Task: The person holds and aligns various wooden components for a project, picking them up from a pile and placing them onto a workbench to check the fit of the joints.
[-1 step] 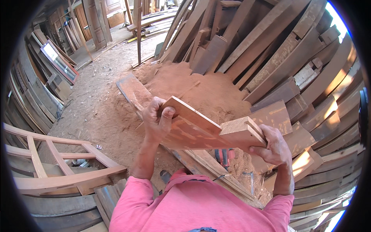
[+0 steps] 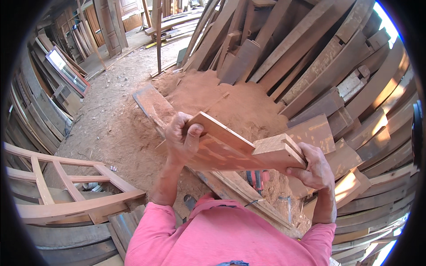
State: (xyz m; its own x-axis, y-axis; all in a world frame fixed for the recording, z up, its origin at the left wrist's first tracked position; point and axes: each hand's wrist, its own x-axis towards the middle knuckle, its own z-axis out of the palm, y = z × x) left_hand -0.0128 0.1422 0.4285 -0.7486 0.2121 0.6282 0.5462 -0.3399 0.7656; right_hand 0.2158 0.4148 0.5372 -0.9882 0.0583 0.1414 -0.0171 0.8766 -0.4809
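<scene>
Held up in front of me is a reddish-brown wooden board (image 2: 226, 155) with pale patches on its face. Its left part is cut down to a thin tongue, while the thicker right end has a slot. My left hand (image 2: 183, 137) is closed round the thin left end, the thumb pressing the near face. At the thick end, my right hand (image 2: 313, 166) wraps round the corner with its thumb on the near side. Below the held board lies a long plank bench (image 2: 230, 188), partly hidden by it. A red and dark power tool (image 2: 258, 179) rests beside the bench, half hidden.
Sawdust (image 2: 222, 97) is heaped ahead on the ground. Many boards (image 2: 306, 57) lean in a stack along the right. At the left stand a wooden frame (image 2: 73, 179) and more upright boards (image 2: 26, 102). A metal square-like piece (image 2: 289, 206) lies in shavings near my right elbow.
My left hand and the board's left end have shifted very slightly to the right. Both hands keep their hold.
</scene>
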